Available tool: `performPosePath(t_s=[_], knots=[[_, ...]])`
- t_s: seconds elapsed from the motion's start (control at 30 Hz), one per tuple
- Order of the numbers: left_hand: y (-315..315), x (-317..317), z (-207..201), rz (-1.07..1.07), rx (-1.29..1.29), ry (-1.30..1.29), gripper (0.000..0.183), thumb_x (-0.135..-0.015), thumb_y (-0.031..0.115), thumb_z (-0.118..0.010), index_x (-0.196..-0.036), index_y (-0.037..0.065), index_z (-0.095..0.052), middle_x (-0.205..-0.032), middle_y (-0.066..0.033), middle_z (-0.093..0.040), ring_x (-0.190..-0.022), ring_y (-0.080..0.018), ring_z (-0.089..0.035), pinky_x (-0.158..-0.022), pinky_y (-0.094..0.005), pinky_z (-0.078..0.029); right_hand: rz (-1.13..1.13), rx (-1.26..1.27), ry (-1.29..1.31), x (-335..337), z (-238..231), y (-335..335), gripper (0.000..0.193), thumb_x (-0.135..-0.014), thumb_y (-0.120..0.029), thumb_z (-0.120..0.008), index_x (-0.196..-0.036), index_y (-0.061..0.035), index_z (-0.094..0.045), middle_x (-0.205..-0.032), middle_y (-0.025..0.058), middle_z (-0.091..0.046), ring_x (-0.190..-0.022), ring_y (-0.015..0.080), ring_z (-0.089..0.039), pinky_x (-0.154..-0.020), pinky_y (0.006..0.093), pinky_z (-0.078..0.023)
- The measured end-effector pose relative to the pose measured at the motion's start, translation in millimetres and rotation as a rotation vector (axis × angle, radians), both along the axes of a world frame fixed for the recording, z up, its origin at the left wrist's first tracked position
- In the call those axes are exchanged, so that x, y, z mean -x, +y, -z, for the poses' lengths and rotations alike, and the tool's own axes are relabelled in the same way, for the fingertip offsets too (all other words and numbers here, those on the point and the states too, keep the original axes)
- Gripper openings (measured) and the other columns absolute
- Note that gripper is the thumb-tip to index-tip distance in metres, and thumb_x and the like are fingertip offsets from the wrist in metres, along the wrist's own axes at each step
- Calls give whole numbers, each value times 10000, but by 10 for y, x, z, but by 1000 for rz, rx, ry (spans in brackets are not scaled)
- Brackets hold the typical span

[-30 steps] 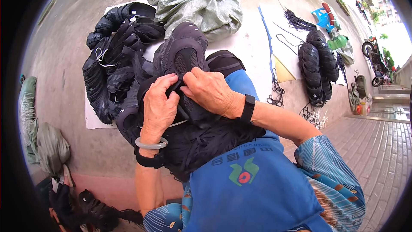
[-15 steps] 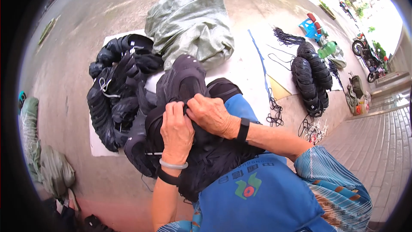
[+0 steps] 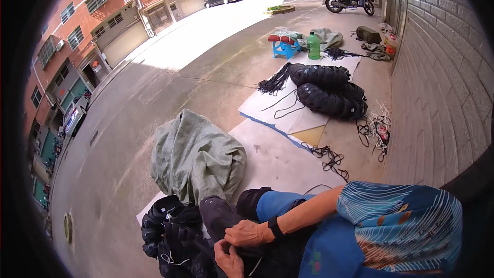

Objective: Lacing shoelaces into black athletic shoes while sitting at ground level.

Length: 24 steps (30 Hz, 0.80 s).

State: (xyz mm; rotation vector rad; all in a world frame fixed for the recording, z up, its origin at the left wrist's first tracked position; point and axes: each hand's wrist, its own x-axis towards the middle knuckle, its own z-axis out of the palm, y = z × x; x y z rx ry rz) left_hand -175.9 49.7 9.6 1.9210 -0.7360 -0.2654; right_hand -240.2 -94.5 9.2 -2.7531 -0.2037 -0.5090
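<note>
A dark grey shoe upper [image 3: 215,215] lies across my lap, low in the picture. My right hand [image 3: 247,233] has its fingers closed at the upper's opening. Close below it, my left hand [image 3: 229,260] pinches the same upper, thumb and fingers pressed together. A lace between the fingertips is too small to make out. A pale cord end shows beside my hands. Left of them lies a heap of nested black shoe uppers [image 3: 170,229], with a white cord [image 3: 172,260] looped over it.
A grey-green woven sack [image 3: 198,157] rests on white sheeting [image 3: 272,154] ahead. Farther right are bundled black uppers [image 3: 329,90], black laces [image 3: 329,159], a green bottle [image 3: 313,46] and a blue stool [image 3: 285,49]. A brick wall [image 3: 442,82] runs along the right; a motorcycle [image 3: 350,0] stands beyond.
The view has swung up and to the right, so my hands and the upper now sit lower in it. The street and buildings have come into sight. Both hands stay at the upper.
</note>
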Motion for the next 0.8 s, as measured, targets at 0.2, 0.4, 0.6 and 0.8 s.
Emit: performPosePath(t_s=[0.2,0.4,0.6,0.8], knots=[[6,-13,40,-23,-32,-67,193,-830,46,-666,-978,1,-551,-807,-72,-624,-728,-145,-590,-697,-286,-478,-43,-17,0,5,-84,28,151,-807,-153,-563,-835,-6,-585,-809,147,-588,-736,292,-656,-572,374,-518],[33,-6,-189,109,-50,-126,182,-899,146,-633,-1021,17,-594,-858,-106,-631,-776,-216,-597,-722,-340,-479,-14,-7,16,-15,-45,-27,155,-815,-161,-551,-822,-13,-594,-784,149,-596,-728,293,-661,-570,377,-522],[15,26,-234,101,-71,-14,210,-890,152,-648,-1028,3,-591,-893,-131,-621,-810,-225,-588,-745,-331,-475,-44,-2,-127,-13,43,-29,152,-797,-171,-565,-818,-22,-589,-739,107,-578,-669,264,-655,-531,355,-517],[15,-33,88,39,70,88,182,-845,28,-667,-991,6,-560,-843,-28,-623,-768,-86,-568,-703,-234,-464,-25,-84,-125,26,9,-7,144,-797,-162,-563,-823,-22,-589,-747,104,-571,-678,266,-649,-536,356,-514]])
